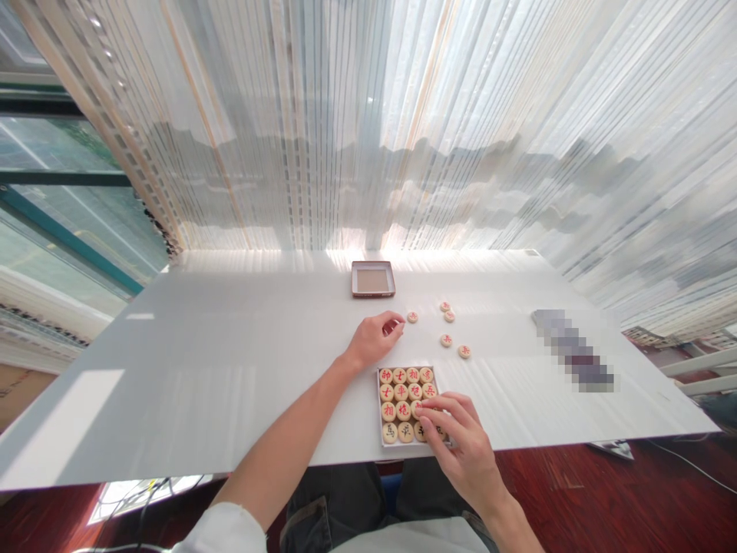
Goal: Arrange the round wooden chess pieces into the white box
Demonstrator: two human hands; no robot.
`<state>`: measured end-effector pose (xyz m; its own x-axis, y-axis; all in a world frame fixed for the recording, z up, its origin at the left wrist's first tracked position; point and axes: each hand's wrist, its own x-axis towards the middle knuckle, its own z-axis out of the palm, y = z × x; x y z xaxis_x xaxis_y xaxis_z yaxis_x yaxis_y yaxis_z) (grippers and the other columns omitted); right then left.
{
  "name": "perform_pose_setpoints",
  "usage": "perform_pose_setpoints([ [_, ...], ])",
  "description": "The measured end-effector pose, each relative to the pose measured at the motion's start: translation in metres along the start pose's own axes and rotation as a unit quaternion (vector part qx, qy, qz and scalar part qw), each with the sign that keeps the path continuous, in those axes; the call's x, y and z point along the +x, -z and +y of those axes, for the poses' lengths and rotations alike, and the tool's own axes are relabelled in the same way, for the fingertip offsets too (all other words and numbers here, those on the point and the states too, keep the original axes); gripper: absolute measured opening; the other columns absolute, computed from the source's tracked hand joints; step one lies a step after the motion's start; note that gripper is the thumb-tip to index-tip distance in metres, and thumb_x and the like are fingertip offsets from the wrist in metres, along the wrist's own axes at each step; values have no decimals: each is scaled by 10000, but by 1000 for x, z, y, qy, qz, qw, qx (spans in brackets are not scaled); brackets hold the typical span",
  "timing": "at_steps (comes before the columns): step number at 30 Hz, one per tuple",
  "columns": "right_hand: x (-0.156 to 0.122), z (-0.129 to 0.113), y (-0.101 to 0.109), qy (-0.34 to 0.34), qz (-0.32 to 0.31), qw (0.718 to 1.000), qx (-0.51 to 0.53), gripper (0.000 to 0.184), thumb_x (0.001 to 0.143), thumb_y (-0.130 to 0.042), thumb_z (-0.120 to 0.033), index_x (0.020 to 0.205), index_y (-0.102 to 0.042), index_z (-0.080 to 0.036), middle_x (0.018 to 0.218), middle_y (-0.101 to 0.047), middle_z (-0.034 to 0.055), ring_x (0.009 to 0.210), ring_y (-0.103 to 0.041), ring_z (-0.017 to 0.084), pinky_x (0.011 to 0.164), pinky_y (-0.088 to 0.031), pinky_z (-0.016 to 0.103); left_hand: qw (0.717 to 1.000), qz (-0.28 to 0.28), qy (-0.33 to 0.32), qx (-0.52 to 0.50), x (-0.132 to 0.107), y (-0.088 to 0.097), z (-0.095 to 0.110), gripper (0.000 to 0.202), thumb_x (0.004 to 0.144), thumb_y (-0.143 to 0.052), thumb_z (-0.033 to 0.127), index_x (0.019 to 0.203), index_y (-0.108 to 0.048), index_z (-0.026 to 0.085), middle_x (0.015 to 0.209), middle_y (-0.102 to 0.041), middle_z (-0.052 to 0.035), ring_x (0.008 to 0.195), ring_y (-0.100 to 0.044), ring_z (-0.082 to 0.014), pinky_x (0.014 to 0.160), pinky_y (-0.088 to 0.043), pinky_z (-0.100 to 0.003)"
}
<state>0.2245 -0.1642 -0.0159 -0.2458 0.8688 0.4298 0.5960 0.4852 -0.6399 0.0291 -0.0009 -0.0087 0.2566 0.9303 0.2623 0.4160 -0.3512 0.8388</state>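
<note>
A shallow square box near the table's front edge holds rows of round wooden xiangqi pieces, most with red characters and the front row black. My right hand reaches over the box's right side, its fingertips pinched at a red-marked xiangqi piece in the third row. It partly hides the pieces beneath. Beyond the box, my left hand hovers low with curled fingers, thumb and index slightly apart. Just right of its fingertips lies a loose xiangqi piece, apart from the hand.
Several more loose red-marked pieces lie right of centre. A box lid, inner side up, rests farther back on the white table. A blurred-out object lies at the right. A striped curtain hangs behind the table.
</note>
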Motion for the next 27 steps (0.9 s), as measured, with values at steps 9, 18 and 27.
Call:
perform_pose_setpoints([
  [9, 3, -1, 8, -24, 58, 998, 31, 182, 936, -586, -174, 1032, -709, -268, 1045, -672, 87, 1057, -588, 277, 934, -512, 490, 1000, -5, -1, -4, 0, 2, 3, 190, 923, -560, 335, 987, -686, 208, 808, -745, -7, 718, -671, -139, 707, -521, -237],
  [18, 88, 34, 71, -26, 78, 996, -33, 181, 955, -577, -344, 1019, -717, -248, 1035, -716, 80, 987, -652, 259, 899, -539, 434, 1000, -3, 0, 8, -1, 1, 2, 215, 919, -563, 365, 988, -700, 215, 821, -741, -14, 728, -670, -147, 725, -529, -252],
  [27, 197, 74, 68, -54, -30, 998, -31, 265, 957, -532, -384, 1030, -726, -219, 1012, -748, 53, 900, -690, 202, 789, -549, 325, 1000, -1, -4, -10, -1, 4, 5, 198, 923, -562, 347, 978, -683, 200, 797, -737, -16, 697, -663, -143, 711, -534, -256],
])
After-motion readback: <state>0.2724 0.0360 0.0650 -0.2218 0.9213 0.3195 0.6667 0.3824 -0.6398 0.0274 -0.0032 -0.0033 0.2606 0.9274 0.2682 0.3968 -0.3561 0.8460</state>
